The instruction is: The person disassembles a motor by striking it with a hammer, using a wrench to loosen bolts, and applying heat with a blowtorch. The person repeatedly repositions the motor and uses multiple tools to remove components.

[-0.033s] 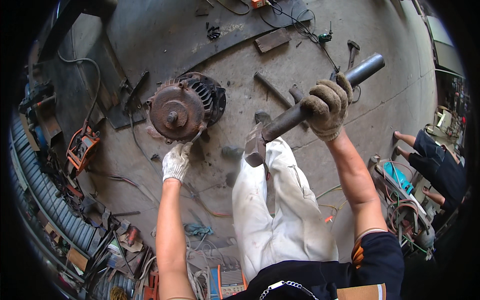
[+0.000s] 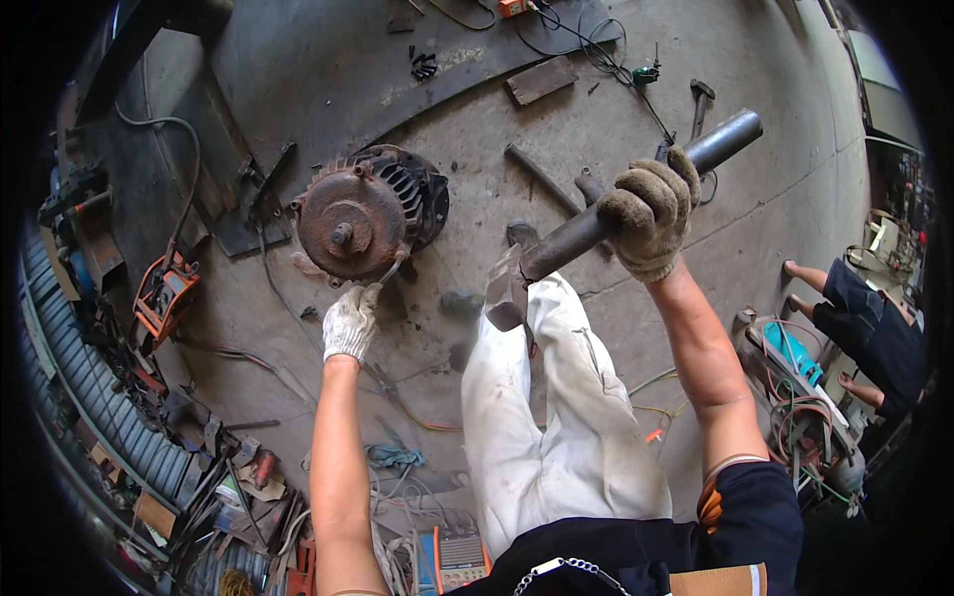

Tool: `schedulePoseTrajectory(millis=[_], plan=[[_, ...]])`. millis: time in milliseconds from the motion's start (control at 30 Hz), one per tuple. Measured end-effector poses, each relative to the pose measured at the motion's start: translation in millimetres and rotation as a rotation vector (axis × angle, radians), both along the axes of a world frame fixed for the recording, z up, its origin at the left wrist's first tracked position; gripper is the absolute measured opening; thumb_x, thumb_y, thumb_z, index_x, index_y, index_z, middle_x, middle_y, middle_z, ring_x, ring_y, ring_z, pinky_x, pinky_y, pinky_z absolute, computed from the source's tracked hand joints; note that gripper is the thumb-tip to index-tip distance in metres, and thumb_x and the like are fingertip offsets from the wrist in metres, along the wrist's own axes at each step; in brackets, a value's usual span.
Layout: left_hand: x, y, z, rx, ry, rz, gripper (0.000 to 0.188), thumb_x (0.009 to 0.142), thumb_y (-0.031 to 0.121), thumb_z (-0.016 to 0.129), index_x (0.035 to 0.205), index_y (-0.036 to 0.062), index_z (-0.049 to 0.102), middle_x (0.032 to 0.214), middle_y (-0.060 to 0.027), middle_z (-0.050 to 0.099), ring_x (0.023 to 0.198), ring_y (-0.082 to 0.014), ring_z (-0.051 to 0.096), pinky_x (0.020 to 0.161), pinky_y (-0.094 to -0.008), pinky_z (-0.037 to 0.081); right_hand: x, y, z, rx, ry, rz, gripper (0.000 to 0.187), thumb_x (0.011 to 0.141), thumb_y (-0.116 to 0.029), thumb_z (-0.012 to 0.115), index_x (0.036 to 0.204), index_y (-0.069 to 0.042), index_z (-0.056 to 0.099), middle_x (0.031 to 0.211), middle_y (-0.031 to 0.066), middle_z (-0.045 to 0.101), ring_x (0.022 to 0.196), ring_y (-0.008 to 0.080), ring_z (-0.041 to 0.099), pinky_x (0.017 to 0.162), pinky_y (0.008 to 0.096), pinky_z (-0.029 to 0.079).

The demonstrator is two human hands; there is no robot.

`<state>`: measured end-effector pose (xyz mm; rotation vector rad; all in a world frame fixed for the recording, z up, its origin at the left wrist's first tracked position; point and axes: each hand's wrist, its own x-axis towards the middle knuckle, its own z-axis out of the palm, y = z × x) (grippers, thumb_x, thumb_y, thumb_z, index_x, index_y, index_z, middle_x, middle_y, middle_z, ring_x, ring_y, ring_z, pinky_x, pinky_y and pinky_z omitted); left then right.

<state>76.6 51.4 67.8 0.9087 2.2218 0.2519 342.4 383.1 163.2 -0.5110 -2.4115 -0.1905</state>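
Observation:
In a thick brown glove, my right hand [image 2: 651,217] wraps round the dark steel pipe handle of a hammer [image 2: 509,295]. The blocky head hangs low at its left end, above my white trousers. My left hand [image 2: 351,323], in a white knit glove, is closed on a short thin metal rod [image 2: 397,266]. This rod slants up to the lower right rim of a rusty electric motor [image 2: 343,230]. The motor lies on the floor, its round end cover and central shaft stub facing up, cooling fins along its side. The rod's exact kind and lower end are hidden.
A loose pipe [image 2: 542,179] and another hammer [image 2: 702,99] lie beyond my right hand. An orange-framed machine [image 2: 165,296] stands left, beside heaped scrap metal [image 2: 199,447]. Cables cross the floor. At far right, a person [image 2: 865,323] is near a cart with hoses [image 2: 810,412].

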Motion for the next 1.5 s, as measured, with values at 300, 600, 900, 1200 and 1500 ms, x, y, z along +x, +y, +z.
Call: schedulePoseTrajectory(millis=[300, 600, 900, 1200, 1500], plan=[[4.1, 2.5, 3.9, -0.097, 0.057, 0.041, 0.042, 0.1, 0.043, 0.053, 0.104, 0.0049, 0.071, 0.094, -0.0247, 0.07, 0.095, -0.0462, 0.065, 0.08, -0.0535, 0.049, 22.5, -40.9, -12.6, -0.664, -0.3, 0.061, 0.033, 0.072, -0.018, 0.08, 0.103, -0.011, 0.069, 0.083, 0.0098, 0.065, 0.079, 0.0315, 0.065, 0.073, 0.0441, 0.053], [5.6, 4.6, 5.2, -0.208, 0.035, 0.04, 0.046, 0.101, 0.048, 0.049, 0.109, 0.009, 0.072, 0.104, -0.0235, 0.07, 0.1, -0.0442, 0.065, 0.087, -0.0523, 0.051, 41.6, -69.9, -27.4, -1.999, -0.4, -0.217, 0.046, 0.094, -0.044, 0.067, 0.114, -0.003, 0.062, 0.073, 0.0122, 0.065, 0.062, 0.0226, 0.066, 0.061, 0.036, 0.054], [1.9, -11.9, -17.6, -0.152, 0.08, 0.029, 0.043, 0.103, 0.043, 0.051, 0.113, 0.0051, 0.07, 0.088, -0.0231, 0.07, 0.086, -0.0431, 0.067, 0.078, -0.0493, 0.051, 80.3, -96.9, -35.5, -3.303, 0.441, -0.306, 0.064, 0.104, -0.063, 0.033, 0.1, -0.004, 0.057, 0.048, 0.0062, 0.049, 0.03, 0.0191, 0.044, 0.029, 0.0338, 0.041], [4.8, -4.8, -6.5, -0.101, 0.055, 0.049, 0.042, 0.102, 0.04, 0.048, 0.11, 0.0066, 0.071, 0.104, -0.0252, 0.069, 0.102, -0.0466, 0.063, 0.086, -0.0539, 0.049, 122.3, -127.8, -42.8, -3.415, 1.126, 0.19, 0.057, 0.102, -0.061, 0.046, 0.104, -0.007, 0.061, 0.048, 0.0039, 0.045, 0.032, 0.0163, 0.042, 0.029, 0.0316, 0.035], [0.2, -8.6, -8.2, -0.102, 0.077, -0.085, 0.044, 0.105, 0.039, 0.043, 0.118, 0.0062, 0.07, 0.103, -0.0224, 0.071, 0.099, -0.0438, 0.065, 0.088, -0.0493, 0.05, 176.4, -108.9, -57.4, -3.031, 0.415, -0.625, 0.03, 0.098, -0.034, 0.065, 0.111, -0.007, 0.059, 0.069, 0.0026, 0.057, 0.052, 0.0129, 0.054, 0.044, 0.029, 0.046]])
